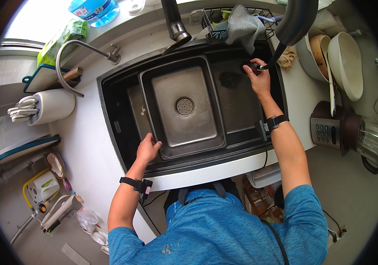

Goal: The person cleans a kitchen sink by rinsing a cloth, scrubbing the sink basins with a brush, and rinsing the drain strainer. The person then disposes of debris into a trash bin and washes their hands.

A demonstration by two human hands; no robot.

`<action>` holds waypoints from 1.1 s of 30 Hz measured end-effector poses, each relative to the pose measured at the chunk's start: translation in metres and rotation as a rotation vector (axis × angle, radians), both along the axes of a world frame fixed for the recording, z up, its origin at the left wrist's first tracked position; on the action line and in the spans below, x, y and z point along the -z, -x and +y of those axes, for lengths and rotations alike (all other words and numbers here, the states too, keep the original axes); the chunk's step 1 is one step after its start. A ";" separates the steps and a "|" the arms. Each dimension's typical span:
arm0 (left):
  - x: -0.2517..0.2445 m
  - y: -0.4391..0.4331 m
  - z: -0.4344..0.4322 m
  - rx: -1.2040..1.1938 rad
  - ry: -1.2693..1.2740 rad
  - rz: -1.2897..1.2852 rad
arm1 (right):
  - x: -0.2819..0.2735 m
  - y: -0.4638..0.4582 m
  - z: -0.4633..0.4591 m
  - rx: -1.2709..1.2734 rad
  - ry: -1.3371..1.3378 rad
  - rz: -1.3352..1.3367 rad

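Note:
A wide black sink (248,109) lies before me. Inside it sits a smaller rectangular metal basin (189,132) with a dark rim and a round perforated drain (184,106). My left hand (148,148) grips this basin's left rim near its front corner, thumb on the inner side. My right hand (259,78) holds a black pull-out faucet spray head (252,66) over the right part of the sink. A dark hose (275,56) runs from the spray head up to a thick black faucet neck (296,23). Whether water is flowing cannot be made out.
Behind the sink stand a lever mixer (177,33) and a wire caddy (214,33) with a grey cloth (243,25). A curved tap (59,63) and a knife block (54,106) are at left. Nested bowls (345,66) and a blender (338,129) are at right.

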State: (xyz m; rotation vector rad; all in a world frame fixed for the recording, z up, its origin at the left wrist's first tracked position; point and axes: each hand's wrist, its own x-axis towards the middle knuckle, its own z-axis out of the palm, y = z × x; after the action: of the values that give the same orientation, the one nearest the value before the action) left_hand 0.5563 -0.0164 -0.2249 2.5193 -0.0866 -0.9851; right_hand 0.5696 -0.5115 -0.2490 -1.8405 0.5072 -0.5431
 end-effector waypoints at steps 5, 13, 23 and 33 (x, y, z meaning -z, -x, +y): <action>-0.003 -0.001 -0.002 0.006 -0.017 0.014 | 0.011 -0.009 0.016 -0.005 -0.076 0.030; -0.003 -0.003 -0.004 0.004 -0.035 0.043 | -0.021 -0.013 0.016 -0.003 0.302 0.039; -0.011 0.007 -0.056 0.116 -0.041 0.027 | -0.076 0.047 -0.024 -0.217 0.590 0.394; 0.058 -0.043 -0.032 0.728 -0.038 0.002 | -0.101 0.084 0.006 -0.185 0.487 0.530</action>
State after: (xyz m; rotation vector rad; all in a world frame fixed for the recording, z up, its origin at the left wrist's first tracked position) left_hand 0.5993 -0.0483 -0.2830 2.5508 -1.0487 -1.2434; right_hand 0.4852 -0.5053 -0.1476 -2.4865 0.5767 -0.0374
